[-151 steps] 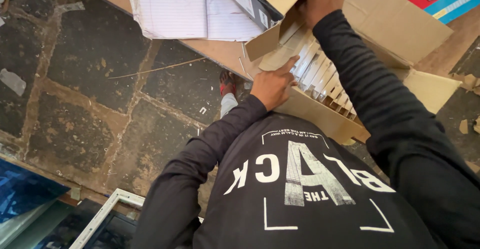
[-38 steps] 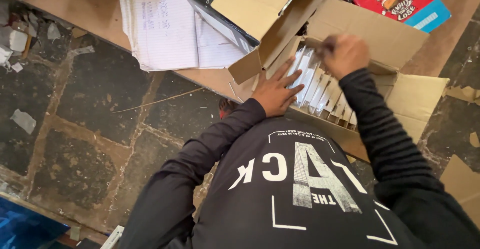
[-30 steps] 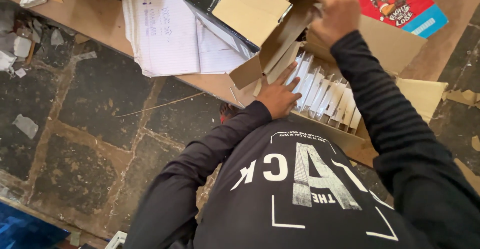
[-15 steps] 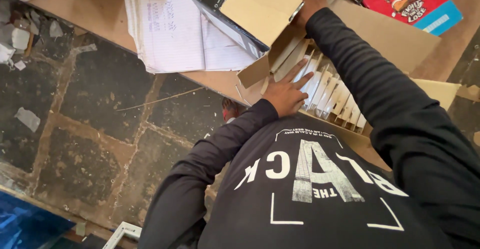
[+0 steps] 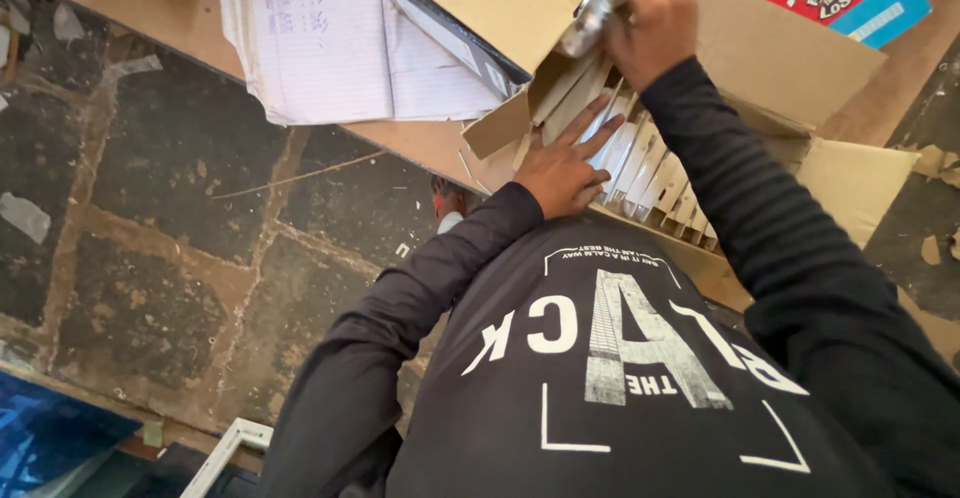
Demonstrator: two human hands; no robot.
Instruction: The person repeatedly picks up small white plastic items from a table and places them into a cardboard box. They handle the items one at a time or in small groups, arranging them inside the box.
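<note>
Your left hand point(image 5: 562, 170) is lying on white slim packs point(image 5: 640, 163) of smooth, matt card, standing inside a carton point(image 5: 800, 68) of rough brown cardboard. Your right hand point(image 5: 650, 13) is gripping something in shiny, crinkled wrapping point(image 5: 590, 23). The sheets point(image 5: 330, 48) beside are looking like thin matt paper, and the floor point(image 5: 150, 218) is showing rough, worn stone.

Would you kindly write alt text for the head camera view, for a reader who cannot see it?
Seen from above, a person's left hand rests on a row of white packets in an open cardboard box, while the right hand lifts a silvery wrapped item above it. Lined paper sheets lie alongside on a wooden table over dark stone floor.
</note>
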